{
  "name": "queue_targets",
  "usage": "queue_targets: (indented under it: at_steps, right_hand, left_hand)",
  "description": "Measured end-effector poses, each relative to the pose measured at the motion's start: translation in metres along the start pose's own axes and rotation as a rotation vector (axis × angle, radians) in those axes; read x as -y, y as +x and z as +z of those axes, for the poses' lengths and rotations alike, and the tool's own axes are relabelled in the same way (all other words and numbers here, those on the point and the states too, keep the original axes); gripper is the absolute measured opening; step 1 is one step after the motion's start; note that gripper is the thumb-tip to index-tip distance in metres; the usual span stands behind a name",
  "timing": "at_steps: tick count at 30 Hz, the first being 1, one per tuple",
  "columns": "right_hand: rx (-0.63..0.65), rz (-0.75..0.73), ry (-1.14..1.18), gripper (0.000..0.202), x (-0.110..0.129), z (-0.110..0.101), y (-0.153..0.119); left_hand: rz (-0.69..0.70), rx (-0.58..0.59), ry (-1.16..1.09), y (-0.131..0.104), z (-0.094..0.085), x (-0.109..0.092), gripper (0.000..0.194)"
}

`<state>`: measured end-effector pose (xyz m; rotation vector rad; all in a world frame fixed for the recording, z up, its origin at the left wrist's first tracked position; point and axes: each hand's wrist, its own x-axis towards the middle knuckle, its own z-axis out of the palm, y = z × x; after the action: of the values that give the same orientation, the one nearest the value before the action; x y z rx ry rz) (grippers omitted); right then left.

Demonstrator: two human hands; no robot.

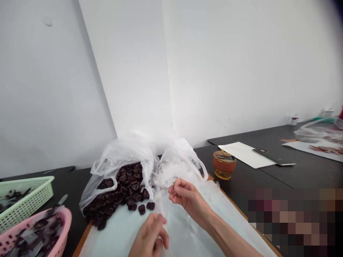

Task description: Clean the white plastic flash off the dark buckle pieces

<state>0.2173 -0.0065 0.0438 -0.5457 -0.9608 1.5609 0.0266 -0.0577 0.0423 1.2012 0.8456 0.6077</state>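
My right hand [187,198] is at the near edge of a heap of thin clear plastic pieces [171,173] in a white bag, its fingertips pinched together. Whatever may be between those fingertips is too small to make out. Closer to me, my left hand [151,235] hovers over the pale sheet with its fingers curled in, and its grip is partly hidden. Glossy dark brown, squarish pieces [128,182] spill from a white plastic bag [128,150] on the left. A few loose dark pieces [142,209] lie just beyond my left hand.
A pink basket [68,217] and a green basket [45,184] hold dark pieces and clear packets at left. An amber jar [224,165], white paper [242,152] and a phone [270,157] are on the black table [281,176]. A blurred-out area covers the lower right.
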Motion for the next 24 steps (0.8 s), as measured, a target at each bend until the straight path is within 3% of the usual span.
queue_targets:
  at_steps: [1, 2, 6, 11, 16, 24]
  right_hand:
    - [0.029, -0.004, 0.007, 0.021, 0.000, 0.002, -0.002]
    - [0.056, -0.006, 0.010, 0.021, -0.001, 0.004, -0.003]
    - [0.108, 0.000, -0.047, 0.028, -0.004, 0.008, -0.005]
    - [0.142, -0.009, -0.352, 0.039, -0.016, 0.002, -0.001]
    - [0.162, -0.062, -0.781, 0.030, -0.028, 0.003, -0.003]
    - [0.093, 0.033, -0.686, 0.028, -0.032, 0.011, -0.005]
  left_hand:
    - [-0.034, -0.100, -0.085, 0.009, -0.007, -0.003, 0.041]
    - [-0.058, -0.124, -0.168, 0.016, -0.012, -0.005, 0.046]
    - [-0.111, -0.042, -0.396, 0.029, -0.018, -0.001, 0.044]
    - [-0.041, -0.120, -0.297, 0.030, -0.028, 0.008, 0.042]
    - [-0.042, -0.118, -0.136, 0.034, -0.037, 0.017, 0.042]
    - [-0.053, -0.107, -0.224, 0.029, -0.034, 0.012, 0.034]
